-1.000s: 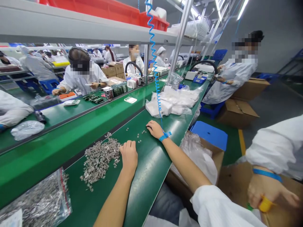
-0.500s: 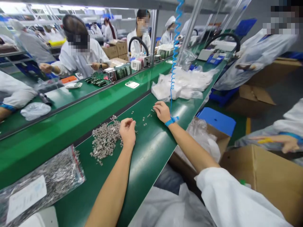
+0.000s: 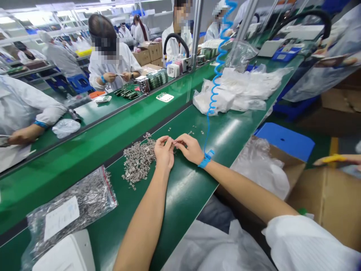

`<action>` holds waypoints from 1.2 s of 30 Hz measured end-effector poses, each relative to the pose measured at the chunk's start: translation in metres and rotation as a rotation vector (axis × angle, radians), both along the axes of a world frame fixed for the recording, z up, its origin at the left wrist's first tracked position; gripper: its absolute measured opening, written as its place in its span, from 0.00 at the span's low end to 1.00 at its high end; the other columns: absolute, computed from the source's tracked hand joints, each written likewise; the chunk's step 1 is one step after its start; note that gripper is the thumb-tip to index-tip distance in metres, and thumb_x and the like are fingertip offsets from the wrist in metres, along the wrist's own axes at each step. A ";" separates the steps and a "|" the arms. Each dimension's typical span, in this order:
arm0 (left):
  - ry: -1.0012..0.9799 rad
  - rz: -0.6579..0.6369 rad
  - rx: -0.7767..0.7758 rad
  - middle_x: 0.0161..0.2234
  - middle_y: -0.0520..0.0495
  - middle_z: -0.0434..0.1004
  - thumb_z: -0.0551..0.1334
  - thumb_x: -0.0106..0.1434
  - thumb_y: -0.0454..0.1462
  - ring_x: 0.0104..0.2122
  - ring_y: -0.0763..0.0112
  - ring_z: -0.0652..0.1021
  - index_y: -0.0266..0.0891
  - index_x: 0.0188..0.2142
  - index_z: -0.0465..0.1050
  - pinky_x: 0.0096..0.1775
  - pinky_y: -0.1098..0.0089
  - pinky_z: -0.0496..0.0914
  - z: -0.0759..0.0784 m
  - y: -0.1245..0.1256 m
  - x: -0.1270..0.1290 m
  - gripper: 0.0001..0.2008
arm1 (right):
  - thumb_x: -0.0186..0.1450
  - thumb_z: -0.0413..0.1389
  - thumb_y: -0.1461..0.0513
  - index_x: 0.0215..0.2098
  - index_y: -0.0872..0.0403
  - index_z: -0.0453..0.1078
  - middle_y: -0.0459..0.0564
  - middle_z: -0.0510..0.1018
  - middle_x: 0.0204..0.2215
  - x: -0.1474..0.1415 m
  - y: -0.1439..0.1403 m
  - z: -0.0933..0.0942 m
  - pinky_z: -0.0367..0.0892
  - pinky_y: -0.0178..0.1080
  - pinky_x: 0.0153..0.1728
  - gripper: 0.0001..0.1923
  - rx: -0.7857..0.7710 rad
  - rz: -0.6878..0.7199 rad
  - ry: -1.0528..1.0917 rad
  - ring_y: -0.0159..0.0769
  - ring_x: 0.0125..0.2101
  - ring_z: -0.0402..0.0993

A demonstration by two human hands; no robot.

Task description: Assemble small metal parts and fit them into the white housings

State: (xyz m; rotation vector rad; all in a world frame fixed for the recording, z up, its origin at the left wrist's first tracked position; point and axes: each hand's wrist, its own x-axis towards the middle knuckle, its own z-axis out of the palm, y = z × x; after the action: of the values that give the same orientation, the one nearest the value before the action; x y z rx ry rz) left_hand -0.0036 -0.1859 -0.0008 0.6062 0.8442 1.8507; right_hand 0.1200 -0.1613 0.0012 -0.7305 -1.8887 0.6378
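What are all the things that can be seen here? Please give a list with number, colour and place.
pile of small metal parts: one pile, silver, on the green bench beside the left hand
loose metal parts: a few, silver, scattered past the hands
bag of metal parts: one, clear with white label, near left end of bench
green bench: one, runs from near left to far right
coiled cord: one, blue, hangs down to the wrist strap
wrist strap: one, blue, on right wrist
white plastic bags: a heap, far end of bench
cardboard box: one, brown, right of the bench
co-workers: several, white coats, across the line
left hand: fingertips meet the right hand's
right hand: pinches a small part
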 end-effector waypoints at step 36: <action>0.587 -0.074 -0.164 0.22 0.52 0.68 0.55 0.66 0.57 0.19 0.77 0.68 0.38 0.31 0.69 0.22 0.75 0.63 0.011 -0.022 0.017 0.24 | 0.73 0.46 0.63 0.43 0.53 0.71 0.55 0.77 0.39 0.025 0.009 0.001 0.71 0.44 0.44 0.11 0.373 -0.046 -0.125 0.41 0.41 0.73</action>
State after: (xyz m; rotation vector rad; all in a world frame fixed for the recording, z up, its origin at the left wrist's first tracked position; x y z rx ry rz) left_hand 0.0137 -0.2080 0.0104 1.0835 1.3189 1.5280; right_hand 0.1449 -0.1519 0.0023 -0.5784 -2.0234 0.2021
